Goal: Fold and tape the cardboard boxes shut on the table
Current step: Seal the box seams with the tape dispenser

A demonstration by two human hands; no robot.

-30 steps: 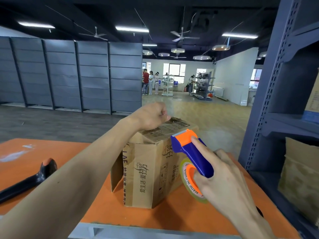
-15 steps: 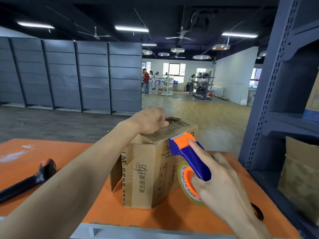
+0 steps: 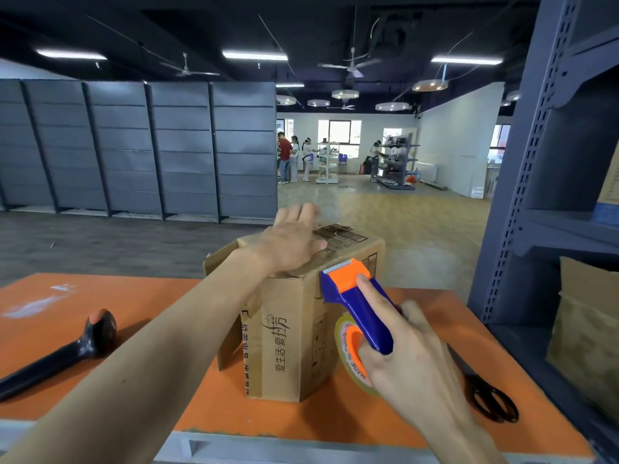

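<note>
Cardboard box [image 3: 294, 329] on the table [image 3: 160, 316] at our 12 o'clock; flat left hand [image 3: 291, 246] pins its flaps [image 3: 350, 251]; right hand [image 3: 412, 356] grips the tape dispenser [image 3: 355, 303] at its 3 o'clock; we advise taping squarely along the seam.

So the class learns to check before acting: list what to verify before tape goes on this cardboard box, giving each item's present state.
1. Top flaps held down: left hand lies flat on top of the cardboard box: ok.
2. Tape dispenser held: right hand grips it: ok.
3. Dispenser's toothed edge at the box's top edge: ok; actual contact cannot tell.
4. Side flaps on the box's left folded in: not ok, they stick out.
5. Scissors clear of the box, lying on the table: ok.
</note>
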